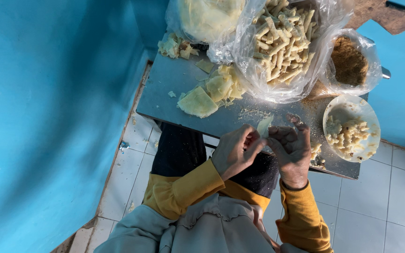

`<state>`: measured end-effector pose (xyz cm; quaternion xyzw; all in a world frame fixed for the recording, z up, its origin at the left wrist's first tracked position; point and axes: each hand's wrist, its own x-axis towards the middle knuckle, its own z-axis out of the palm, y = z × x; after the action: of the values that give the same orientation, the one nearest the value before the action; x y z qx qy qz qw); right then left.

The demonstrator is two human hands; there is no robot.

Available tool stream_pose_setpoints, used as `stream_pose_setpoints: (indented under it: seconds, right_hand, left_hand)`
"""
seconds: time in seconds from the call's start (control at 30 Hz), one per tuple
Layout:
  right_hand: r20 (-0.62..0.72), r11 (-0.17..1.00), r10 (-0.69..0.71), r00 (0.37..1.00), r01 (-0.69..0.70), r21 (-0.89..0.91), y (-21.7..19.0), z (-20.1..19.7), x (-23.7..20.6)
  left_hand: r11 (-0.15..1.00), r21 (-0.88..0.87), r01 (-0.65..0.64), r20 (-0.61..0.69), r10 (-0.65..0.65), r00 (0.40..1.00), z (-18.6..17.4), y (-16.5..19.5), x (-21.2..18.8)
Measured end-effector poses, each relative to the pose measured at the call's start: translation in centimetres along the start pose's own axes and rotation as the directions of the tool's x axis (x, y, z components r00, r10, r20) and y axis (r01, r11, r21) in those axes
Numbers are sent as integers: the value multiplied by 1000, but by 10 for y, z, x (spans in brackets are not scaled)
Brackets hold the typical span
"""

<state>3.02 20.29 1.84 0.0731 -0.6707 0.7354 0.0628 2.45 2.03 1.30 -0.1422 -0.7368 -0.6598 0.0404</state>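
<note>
Thin pale wrapper sheet (pixel 264 125) pinched between both hands at the near edge of the grey table (pixel 174 79), upper corner free and pointing to 12 o'clock; left hand (pixel 234 151) curled, fingertips closed on the sheet's left edge; right hand (pixel 292 149) cupped at 3 o'clock of the sheet, thumb and fingers closed against its right edge (crumbs stuck to the fingers); at 10 o'clock, loose stack of pale wrappers (pixel 212 91) lying flat on the table; at 12 o'clock, clear plastic bag of finished rolls (pixel 282 44), open at the top; at 2 o'clock, smaller bag of brown crumbs (pixel 350 61); at 3 o'clock, round white bowl (pixel 351 127) holding a few crumbed pieces, just beside the right hand; yellow sleeves (pixel 183 187) at 6 o'clock; blue wall at 9 o'clock.
</note>
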Motion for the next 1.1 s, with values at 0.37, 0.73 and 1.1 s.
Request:
stream_pose_setpoints:
  seconds: [0.37,0.73,1.1]
  right_hand:
    - [3,975,81,997,-80,207,-1,20,3]
    - [-2,993,-114,994,114,26,6,-41,40]
    - [449,713,-86,889,369,-595,21,-26,30]
  left_hand:
    - [970,-236,55,-160,-94,983,18,-31,-4]
    - [995,93,30,-318,1,948,-74,-72,33]
    - [634,581,-510,327,392,860,-52,-61,2]
